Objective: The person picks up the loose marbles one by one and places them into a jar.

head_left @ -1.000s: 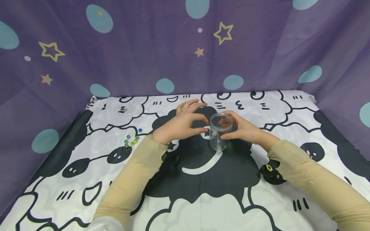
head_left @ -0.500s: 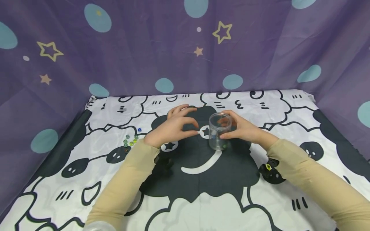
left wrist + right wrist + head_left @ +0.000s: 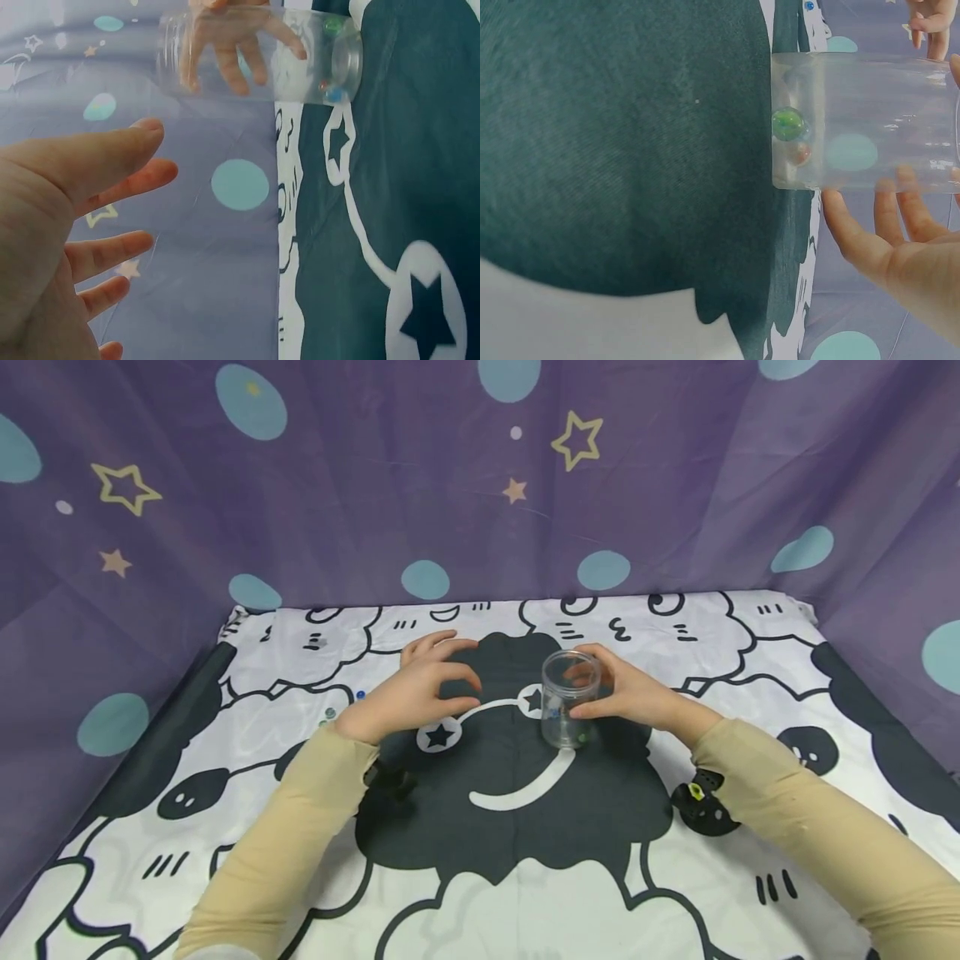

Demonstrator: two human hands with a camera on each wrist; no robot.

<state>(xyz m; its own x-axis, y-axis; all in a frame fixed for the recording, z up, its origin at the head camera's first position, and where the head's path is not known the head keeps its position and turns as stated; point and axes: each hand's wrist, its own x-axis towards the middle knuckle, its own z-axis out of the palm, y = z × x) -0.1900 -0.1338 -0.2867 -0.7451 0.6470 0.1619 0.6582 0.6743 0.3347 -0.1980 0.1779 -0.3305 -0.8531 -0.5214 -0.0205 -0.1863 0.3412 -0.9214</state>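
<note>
A clear plastic jar (image 3: pixel 562 727) stands upright on the dark patch of the cloth. My right hand (image 3: pixel 630 697) holds it from the right side, fingers and thumb round its wall. At the jar's bottom lie a green marble (image 3: pixel 787 124) and an orange-red marble (image 3: pixel 801 154); a blue marble (image 3: pixel 334 94) shows there in the left wrist view. To the left, apart from the jar, my left hand (image 3: pixel 408 689) is raised over the cloth with loosely bent fingers. Nothing shows between its fingers (image 3: pixel 124 251).
Left of my left hand, a blue marble (image 3: pixel 361 695) and pale green marbles (image 3: pixel 330 713) lie on the patterned cloth (image 3: pixel 517 910); the left sleeve (image 3: pixel 300 810) covers others. A purple curtain (image 3: pixel 375 510) with stars and dots hangs behind the table.
My left hand has moved left, away from the jar, and its sleeve has come over part of the loose marbles. The right hand and the jar have stayed in place.
</note>
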